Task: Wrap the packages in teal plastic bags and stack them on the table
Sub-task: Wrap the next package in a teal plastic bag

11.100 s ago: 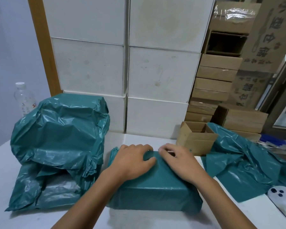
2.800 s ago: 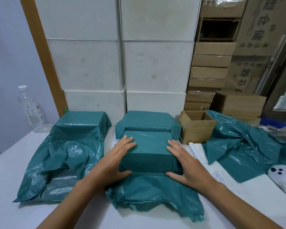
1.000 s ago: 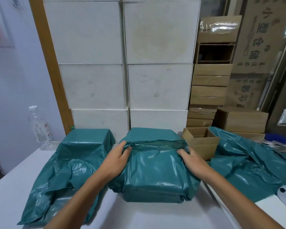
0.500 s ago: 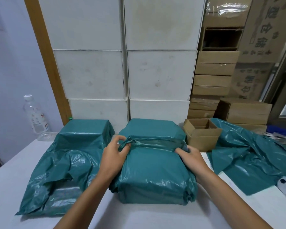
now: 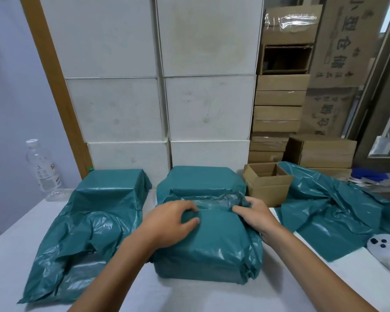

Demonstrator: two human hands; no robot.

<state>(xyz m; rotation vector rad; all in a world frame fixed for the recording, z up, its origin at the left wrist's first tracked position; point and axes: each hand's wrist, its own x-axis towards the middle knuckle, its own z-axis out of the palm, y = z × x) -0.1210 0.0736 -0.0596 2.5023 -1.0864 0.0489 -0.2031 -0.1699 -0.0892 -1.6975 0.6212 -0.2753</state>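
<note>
A package in a teal plastic bag [image 5: 214, 248] lies on the white table [image 5: 14, 262] in front of me. My left hand [image 5: 169, 224] presses flat on its top with the fingers curled over the folded flap. My right hand [image 5: 252, 213] grips the crumpled bag edge at the far right corner. Behind it sits another wrapped teal package [image 5: 200, 179]. To the left, a third teal-covered package [image 5: 115, 181] has its loose bag spread toward me.
Loose teal bags [image 5: 333, 210] lie at the right, beside an open small cardboard box [image 5: 266, 183]. White boxes [image 5: 207, 106] and brown cartons [image 5: 277, 113] are stacked behind. A water bottle [image 5: 42, 167] stands far left; a white device [image 5: 385, 248] lies at the right edge.
The bag's flap has been folded down over the front package. My left hand moved from pinching the flap's corner to pressing on top; my right hand stays at the right corner.
</note>
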